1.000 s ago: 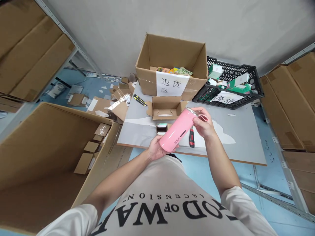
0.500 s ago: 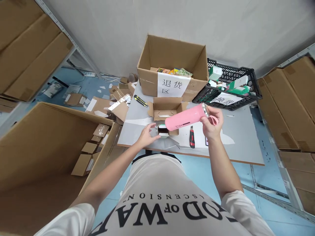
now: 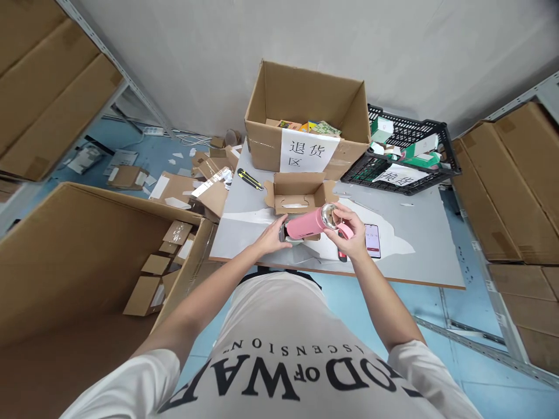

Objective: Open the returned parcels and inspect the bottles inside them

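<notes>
While the right hand [image 3: 349, 235] keeps a clenched grip on the capped end of the pink bottle [image 3: 305, 224], the left hand [image 3: 273, 235] closes its grip on the small carton [image 3: 290, 233] near the front edge of the counter [image 3: 428, 256], steadying the carton's open mouth. The bottle lies almost level just above the counter, its base end at that mouth; whether it has entered cannot be told.

As a judgement, the bottle could catch on the carton's lip and push it sideways, since the carton is light and held at one side only. The pink strap [image 3: 346, 233] under the right fingers could also snag.

Just beside the right hand lie a red knife [image 3: 339, 254], partly hidden by it, and a phone [image 3: 372, 240]; a slipping bottle might strike either. Behind the hands an open flat box [image 3: 296, 195] stands in the way of any forward push. Toward the back edge sit a labelled big box [image 3: 308, 125] and a black crate [image 3: 406, 154], with a yellow cutter [image 3: 250, 178] near the left edge.
</notes>
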Motion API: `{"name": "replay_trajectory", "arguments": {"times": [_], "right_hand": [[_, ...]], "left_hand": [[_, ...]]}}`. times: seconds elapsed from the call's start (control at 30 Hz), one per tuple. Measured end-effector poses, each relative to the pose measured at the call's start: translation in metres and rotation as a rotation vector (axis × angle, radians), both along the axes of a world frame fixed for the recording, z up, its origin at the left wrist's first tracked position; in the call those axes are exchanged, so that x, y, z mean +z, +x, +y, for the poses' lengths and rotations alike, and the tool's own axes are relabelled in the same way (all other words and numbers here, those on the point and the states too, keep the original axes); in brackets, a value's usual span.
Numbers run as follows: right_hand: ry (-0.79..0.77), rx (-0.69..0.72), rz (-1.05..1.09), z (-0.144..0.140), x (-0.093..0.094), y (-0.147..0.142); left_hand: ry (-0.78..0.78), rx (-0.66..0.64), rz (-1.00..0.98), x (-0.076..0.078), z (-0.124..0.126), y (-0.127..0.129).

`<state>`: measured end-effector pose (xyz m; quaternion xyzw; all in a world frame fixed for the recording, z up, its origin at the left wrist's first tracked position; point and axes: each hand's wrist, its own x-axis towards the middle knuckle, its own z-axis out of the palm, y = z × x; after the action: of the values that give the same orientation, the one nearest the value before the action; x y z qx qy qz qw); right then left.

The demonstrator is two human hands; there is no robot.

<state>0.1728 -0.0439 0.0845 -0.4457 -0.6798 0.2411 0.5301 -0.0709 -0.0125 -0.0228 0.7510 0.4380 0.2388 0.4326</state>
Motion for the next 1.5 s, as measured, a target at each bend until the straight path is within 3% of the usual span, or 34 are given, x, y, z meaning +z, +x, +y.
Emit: {"name": "replay_trajectory", "arguments": {"times": [0.37,0.67,1.0,1.3,1.5], "right_hand": [[0.020,0.124,-0.174,0.003,-0.005,-0.014],[-0.011,0.203,-0.333,0.012,0.001,-0.025],[-0.163,0.289,-0.529,0.015,-0.043,-0.029],[-0.186,0.388,-0.718,0.029,-0.065,-0.039],[-0.244,0.441,-0.665,0.034,-0.075,-0.039]], "left_hand": [[0.017,0.000,-0.007,-0.004,0.003,0.005],[0.003,-0.001,-0.033,-0.002,0.006,0.003],[0.019,-0.002,-0.059,-0.003,0.005,0.003],[-0.012,-0.018,-0.046,-0.002,0.006,0.002],[-0.034,-0.019,-0.084,-0.005,0.006,0.001]]}}
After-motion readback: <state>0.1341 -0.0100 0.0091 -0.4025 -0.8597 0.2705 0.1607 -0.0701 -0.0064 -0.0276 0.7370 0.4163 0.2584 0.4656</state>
